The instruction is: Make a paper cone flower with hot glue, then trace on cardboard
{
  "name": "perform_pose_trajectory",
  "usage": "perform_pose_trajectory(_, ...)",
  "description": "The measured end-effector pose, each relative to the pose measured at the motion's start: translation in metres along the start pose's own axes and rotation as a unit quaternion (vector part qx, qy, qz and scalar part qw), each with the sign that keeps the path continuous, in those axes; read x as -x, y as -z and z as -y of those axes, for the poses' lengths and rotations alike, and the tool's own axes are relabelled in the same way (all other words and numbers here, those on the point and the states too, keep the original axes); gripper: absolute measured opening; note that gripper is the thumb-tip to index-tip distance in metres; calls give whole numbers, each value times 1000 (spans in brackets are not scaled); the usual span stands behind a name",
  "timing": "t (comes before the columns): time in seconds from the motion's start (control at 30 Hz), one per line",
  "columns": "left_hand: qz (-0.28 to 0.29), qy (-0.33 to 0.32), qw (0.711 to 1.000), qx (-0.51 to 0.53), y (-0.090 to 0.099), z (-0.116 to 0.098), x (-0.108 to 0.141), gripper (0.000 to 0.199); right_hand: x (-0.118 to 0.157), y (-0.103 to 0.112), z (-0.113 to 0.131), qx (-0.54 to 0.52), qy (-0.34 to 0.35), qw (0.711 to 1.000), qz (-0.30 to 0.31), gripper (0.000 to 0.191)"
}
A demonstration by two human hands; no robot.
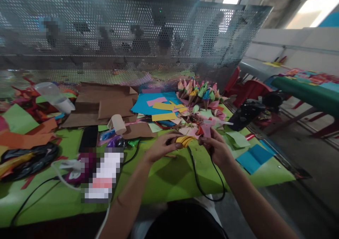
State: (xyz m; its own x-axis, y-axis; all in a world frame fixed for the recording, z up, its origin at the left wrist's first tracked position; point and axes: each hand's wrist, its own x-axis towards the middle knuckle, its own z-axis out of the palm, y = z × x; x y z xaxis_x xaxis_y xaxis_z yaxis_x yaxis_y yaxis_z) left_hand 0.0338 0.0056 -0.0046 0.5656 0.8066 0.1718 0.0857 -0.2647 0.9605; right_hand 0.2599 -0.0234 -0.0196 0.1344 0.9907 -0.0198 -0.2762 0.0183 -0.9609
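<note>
My left hand [165, 145] pinches a curved strip of yellow paper [186, 141] with several folds, held above the table's front part. My right hand [215, 147], fingers curled, is just right of the strip. It appears closed on a hot glue gun, mostly hidden by the fingers; a clear glue stick [225, 122] juts out to the right behind the hand. A black cord [196, 175] loops down below the right hand. Behind both hands lie paper scraps in pink and cream.
Brown paper sheets [87, 103], blue sheets [141, 103] and paper flowers [197, 90] line the back of the green table [164, 182]. A phone [88, 139], a paper roll [118, 124] and a plastic cup [54, 95] are left. Blue paper [255, 157] lies right. A perforated metal screen [119, 44] stands behind.
</note>
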Motion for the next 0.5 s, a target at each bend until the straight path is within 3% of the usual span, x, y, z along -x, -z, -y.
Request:
perform_pose_trajectory(0.17, -12, 13, 1000, -13, 2, 1, 1, 44, -2, 3, 15, -24, 39, 999, -17, 26)
perform_pose_trajectory(0.3, -11, 37, 999, -11, 5, 3, 1, 47, -4, 12, 28, 18, 79, 997, 10, 21)
perform_pose_trajectory(0.5, -1, 32, 999, -4, 7, 2, 2, 46, -4, 34, 39, 125, 36, 989, 65, 20)
